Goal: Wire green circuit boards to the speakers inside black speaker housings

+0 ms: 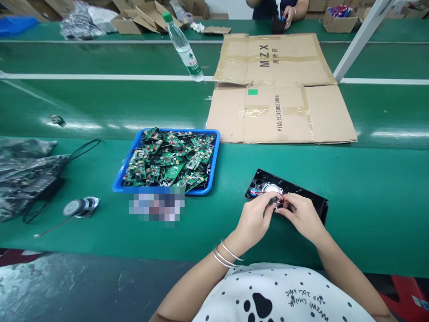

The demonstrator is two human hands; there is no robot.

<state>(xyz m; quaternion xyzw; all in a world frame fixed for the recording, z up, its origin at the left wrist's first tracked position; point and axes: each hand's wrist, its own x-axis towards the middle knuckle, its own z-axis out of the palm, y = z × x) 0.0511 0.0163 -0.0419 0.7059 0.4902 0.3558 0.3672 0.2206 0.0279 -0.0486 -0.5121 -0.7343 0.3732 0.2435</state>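
Note:
A black plastic housing lies at a slant on the bench, with a round silver-rimmed speaker set in it and a small blue part at its left end. Over its near edge my left hand is closed on a small dark circuit board, mostly covered by the fingers. Close beside it, my right hand pinches a thin red wire near the board. Whether the wire's tip is inside the board's socket, I cannot tell.
Left of the hands stands a blue tray heaped with green circuit boards. A loose speaker and plastic bags lie farther left. Flattened cardboard and a water bottle are beyond. Across the bench, another person's hand is working.

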